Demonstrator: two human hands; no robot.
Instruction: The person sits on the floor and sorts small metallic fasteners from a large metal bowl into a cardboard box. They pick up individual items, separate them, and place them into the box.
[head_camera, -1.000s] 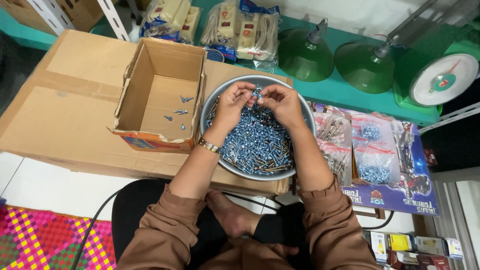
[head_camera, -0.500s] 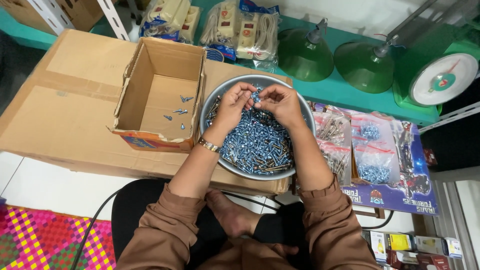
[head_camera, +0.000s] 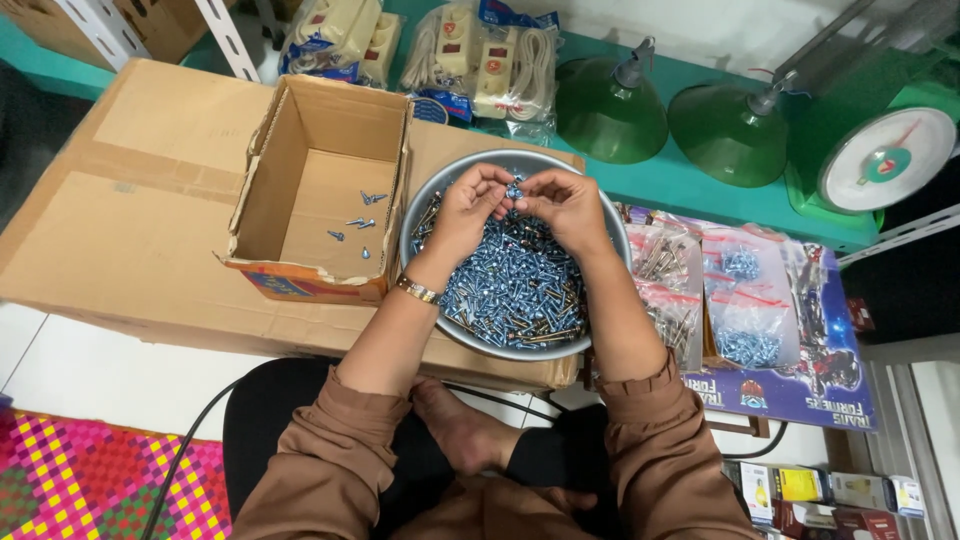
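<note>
Now both hands, the left hand (head_camera: 468, 205) and right hand (head_camera: 566, 205), meet over the far side of the metal bowl (head_camera: 420, 205), apparently pinching screws (head_camera: 515, 285); left of the bowl stands an open cardboard box (head_camera: 310, 130).

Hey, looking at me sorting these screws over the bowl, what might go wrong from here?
1. Both bare hands, left hand and right hand, work directly over the pile of sharp bluish metal screws, so a pricked finger seems possible.
2. The round grey metal bowl is heaped; screws could spill over its rim onto the flattened brown cardboard.
3. The open small cardboard box has a torn near wall, so tossed screws might bounce out.
</note>
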